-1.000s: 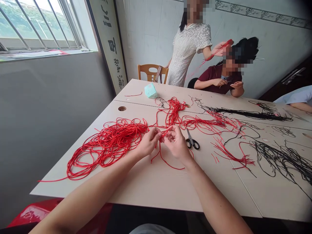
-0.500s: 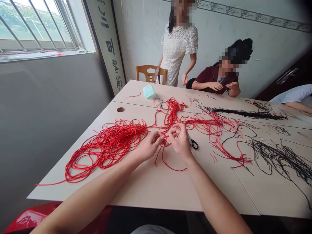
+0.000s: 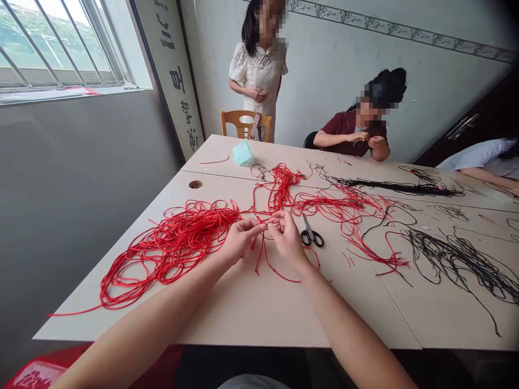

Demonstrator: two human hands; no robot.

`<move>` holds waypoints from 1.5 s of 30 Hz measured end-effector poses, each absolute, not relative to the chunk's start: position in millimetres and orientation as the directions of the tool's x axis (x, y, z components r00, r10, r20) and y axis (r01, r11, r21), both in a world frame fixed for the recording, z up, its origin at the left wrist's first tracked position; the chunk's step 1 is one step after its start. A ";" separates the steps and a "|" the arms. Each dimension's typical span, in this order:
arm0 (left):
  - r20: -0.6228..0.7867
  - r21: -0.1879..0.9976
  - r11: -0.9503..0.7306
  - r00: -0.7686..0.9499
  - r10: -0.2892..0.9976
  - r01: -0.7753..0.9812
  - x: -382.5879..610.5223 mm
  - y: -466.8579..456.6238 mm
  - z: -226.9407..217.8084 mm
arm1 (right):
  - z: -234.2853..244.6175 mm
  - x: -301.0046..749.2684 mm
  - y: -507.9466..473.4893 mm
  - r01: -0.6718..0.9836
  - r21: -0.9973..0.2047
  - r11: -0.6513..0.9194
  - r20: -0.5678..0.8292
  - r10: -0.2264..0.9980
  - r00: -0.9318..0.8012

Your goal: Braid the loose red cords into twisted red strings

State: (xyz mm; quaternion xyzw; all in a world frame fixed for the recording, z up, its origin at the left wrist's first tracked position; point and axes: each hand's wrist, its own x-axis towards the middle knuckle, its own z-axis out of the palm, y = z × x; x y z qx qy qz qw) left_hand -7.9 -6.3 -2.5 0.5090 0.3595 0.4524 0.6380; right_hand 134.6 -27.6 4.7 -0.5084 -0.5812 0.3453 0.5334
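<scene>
My left hand (image 3: 242, 235) and my right hand (image 3: 285, 232) meet over the table, both pinching a thin red cord (image 3: 264, 249) between thumb and fingers. Loose ends of that cord hang down from my fingertips onto the tabletop; the exact spot where it is gripped is partly hidden. Just right of my right hand lie black-handled scissors (image 3: 311, 235), their blades pointing away. To the left of my left hand spreads a big loose pile of red cord (image 3: 178, 243). Behind my hands sits a bunch of knotted red cord (image 3: 284, 183).
Black cords (image 3: 466, 259) and more red cord (image 3: 336, 202) spread over the right side of the table (image 3: 251, 319). A pale green packet (image 3: 243, 154) stands near the far edge, by a wooden chair (image 3: 246, 123). One person stands behind; others sit at the far side and right.
My hands have come closer together, the right one lowering its raised fingers onto the cord. The scissors now show fully. The standing person has shifted left and brought a hand to the waist.
</scene>
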 end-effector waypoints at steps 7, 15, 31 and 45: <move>0.051 0.971 0.026 0.310 0.949 -0.239 -13.6 -1.4 2.1 | 5.5 127.3 -31.6 0.188 -0.972 0.140 0.096 0.970 -0.223; 0.280 0.940 -0.288 0.070 0.957 0.181 -13.6 5.9 -12.4 | 6.7 120.0 -37.1 0.834 -0.379 0.400 0.383 0.889 -0.252; 0.158 0.975 -0.196 0.299 0.941 0.102 -13.3 7.7 -12.4 | 4.2 145.1 -20.7 0.634 -0.685 0.359 0.455 0.891 -0.013; 0.209 0.967 -0.236 0.223 0.952 0.101 -16.4 8.8 -8.3 | 7.7 138.9 -28.1 0.814 -0.412 0.410 0.530 0.834 -0.153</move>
